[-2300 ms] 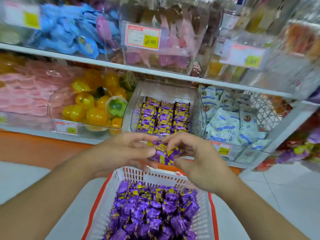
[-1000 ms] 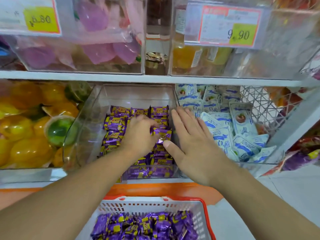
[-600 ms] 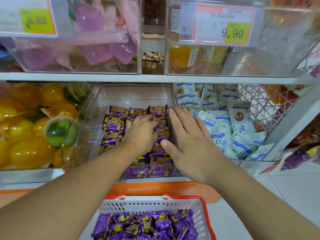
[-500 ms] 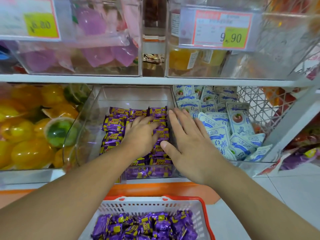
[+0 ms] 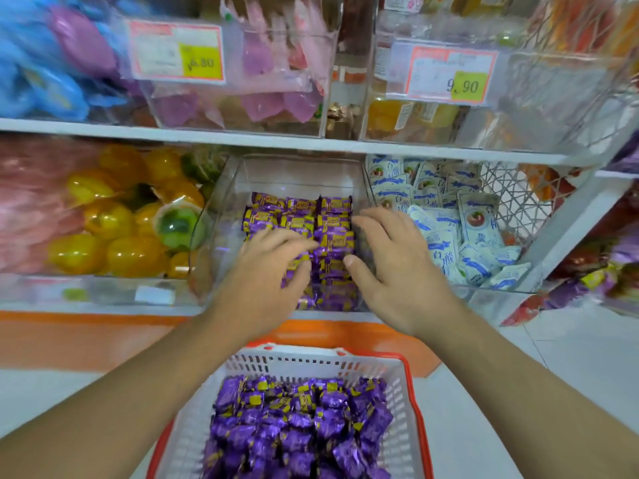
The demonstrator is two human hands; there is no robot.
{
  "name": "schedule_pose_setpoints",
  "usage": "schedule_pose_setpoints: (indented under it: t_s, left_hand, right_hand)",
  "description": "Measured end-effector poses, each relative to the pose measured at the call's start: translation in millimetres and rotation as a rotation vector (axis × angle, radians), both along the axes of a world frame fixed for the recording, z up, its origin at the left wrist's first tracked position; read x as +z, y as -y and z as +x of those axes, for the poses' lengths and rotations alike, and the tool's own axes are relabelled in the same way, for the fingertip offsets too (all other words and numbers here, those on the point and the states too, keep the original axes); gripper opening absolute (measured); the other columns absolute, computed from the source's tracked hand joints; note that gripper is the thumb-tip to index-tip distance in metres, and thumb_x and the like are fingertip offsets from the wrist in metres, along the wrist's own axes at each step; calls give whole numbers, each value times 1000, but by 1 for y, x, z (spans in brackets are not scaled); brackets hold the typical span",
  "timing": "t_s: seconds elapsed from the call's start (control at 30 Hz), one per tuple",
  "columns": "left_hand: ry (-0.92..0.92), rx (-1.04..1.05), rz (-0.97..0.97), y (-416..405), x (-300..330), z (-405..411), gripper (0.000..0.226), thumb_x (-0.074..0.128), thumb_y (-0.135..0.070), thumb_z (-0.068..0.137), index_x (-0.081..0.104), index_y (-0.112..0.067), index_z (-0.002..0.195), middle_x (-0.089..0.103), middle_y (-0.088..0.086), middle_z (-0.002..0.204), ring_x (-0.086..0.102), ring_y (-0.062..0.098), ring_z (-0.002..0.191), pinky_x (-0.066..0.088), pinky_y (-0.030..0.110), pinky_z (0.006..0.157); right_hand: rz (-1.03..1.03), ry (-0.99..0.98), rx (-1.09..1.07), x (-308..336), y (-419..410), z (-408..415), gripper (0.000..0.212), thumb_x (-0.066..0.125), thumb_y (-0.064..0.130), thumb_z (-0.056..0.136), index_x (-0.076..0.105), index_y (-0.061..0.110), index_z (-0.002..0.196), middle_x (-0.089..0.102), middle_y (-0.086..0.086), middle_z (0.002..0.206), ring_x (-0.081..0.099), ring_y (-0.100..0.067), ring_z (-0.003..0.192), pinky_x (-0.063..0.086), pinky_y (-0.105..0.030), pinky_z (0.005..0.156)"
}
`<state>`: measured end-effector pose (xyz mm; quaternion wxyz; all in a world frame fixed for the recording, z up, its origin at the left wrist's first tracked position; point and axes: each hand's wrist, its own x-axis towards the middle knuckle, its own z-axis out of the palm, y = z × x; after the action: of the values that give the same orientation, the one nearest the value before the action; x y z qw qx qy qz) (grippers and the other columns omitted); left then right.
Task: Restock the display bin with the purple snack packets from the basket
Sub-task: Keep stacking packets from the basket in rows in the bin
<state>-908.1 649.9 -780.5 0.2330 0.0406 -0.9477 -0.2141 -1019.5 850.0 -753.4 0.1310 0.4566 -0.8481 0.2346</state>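
Head view, looking down past both forearms at a shop shelf (image 5: 311, 144). Clear display bin (image 5: 221, 216) sits on the lower shelf level, straight ahead; purple snack packets (image 5: 299, 216) lie in it in rows running front to back, long sides across. Back part of the bin bare. Basket (image 5: 409, 382), white with red rim, sits below and nearer the body, heaped with more purple packets (image 5: 297, 423), lying any way up.

Left hand (image 5: 266, 281) over the front middle rows, fingers loosely bent, spread, touching the packet tops; no packet seen pinched. Right hand (image 5: 390, 264) beside it at the bin's right wall, fingers extended, thumb in toward the rows, holding nothing visible. Both hands apart from each other, a column of packets between them.

Judgement: next load lies behind and below both hands, in the basket, about equally near to either.

Hidden: front rows under the palms; bin's front edge; basket's near end cut off. Fingertips blurred by motion. White-blue sachets (image 5: 446, 219) fill the neighbouring bin on the right.
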Motion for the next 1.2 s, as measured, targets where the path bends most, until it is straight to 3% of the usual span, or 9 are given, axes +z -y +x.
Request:
schedule_pose_setpoints:
  t_s: [0.13, 0.33, 0.4, 0.5, 0.63, 0.77, 0.97, 1.07, 1.2]
  left_hand:
    - [-15, 20, 54, -8, -22, 73, 30, 57, -29, 95, 70, -19, 120, 63, -2, 114, 57, 19, 111, 42, 33, 103]
    - [448, 195, 68, 10, -99, 136, 65, 42, -53, 86, 61, -15, 135, 57, 6, 133, 56, 32, 122, 46, 47, 105]
    - [592, 265, 97, 16, -119, 148, 74, 41, -57, 89, 47, -16, 150, 43, 8, 153, 43, 33, 139, 37, 48, 115]
    - [793, 333, 106, 26, -147, 163, 81, 41, -59, 100, 7, -23, 164, 4, 6, 171, 14, 32, 155, 19, 51, 123]
    - [998, 349, 229, 32, -175, 173, 93, 39, -64, 100, -22, -29, 160, -31, -1, 167, -12, 25, 158, 10, 53, 126]
    - [1109, 360, 270, 24, -190, 169, 102, 33, -80, 93, -32, -32, 155, -52, 0, 153, -38, 24, 149, -1, 53, 127]
    - [1176, 381, 252, 21, -191, 160, 108, 28, -92, 83, -33, -36, 153, -62, 0, 144, -41, 29, 147, -6, 58, 124]
    - [1190, 391, 253, 19, -190, 159, 108, 28, -93, 82, -30, -37, 154, -62, 0, 144, -41, 29, 147, -5, 60, 124]
    - [1200, 391, 293, 21, -183, 157, 107, 31, -90, 85, -30, -37, 154, -60, -1, 146, -39, 29, 148, -7, 59, 124]
  right_hand:
    - [-29, 81, 107, -10, -3, 42, 36, 54, 32, 98, 60, 8, 124, 54, -8, 122, 52, -31, 116, 45, -45, 101]
    - [313, 281, 128, -85, -5, 78, 37, 52, 35, 100, 57, 12, 129, 54, -7, 123, 54, -30, 118, 47, -44, 101]
    - [431, 355, 105, -112, -10, 85, 38, 54, 30, 101, 55, 13, 135, 54, -8, 130, 54, -32, 122, 46, -44, 103]
    - [558, 479, 53, -145, -16, 91, 46, 51, 30, 104, 49, 15, 147, 49, -7, 144, 52, -30, 130, 45, -40, 106]
    - [725, 603, 12, -192, -25, 98, 51, 48, 34, 107, 42, 21, 156, 37, -6, 160, 40, -30, 146, 36, -41, 120]
    - [903, 629, -27, -243, -40, 113, 52, 48, 47, 105, 44, 30, 154, 41, -3, 154, 51, -30, 136, 46, -44, 110]
    - [1007, 632, -86, -285, -49, 127, 45, 56, 55, 97, 53, 31, 135, 41, -5, 138, 62, -31, 115, 52, -40, 93]
    - [942, 624, -75, -287, -48, 126, 21, 66, 38, 94, 50, 26, 100, 44, -4, 121, 60, -28, 93, 52, -38, 80]
    - [903, 634, -55, -272, -47, 121, 23, 68, 15, 85, 46, 23, 83, 46, -4, 107, 56, -25, 85, 47, -35, 72]
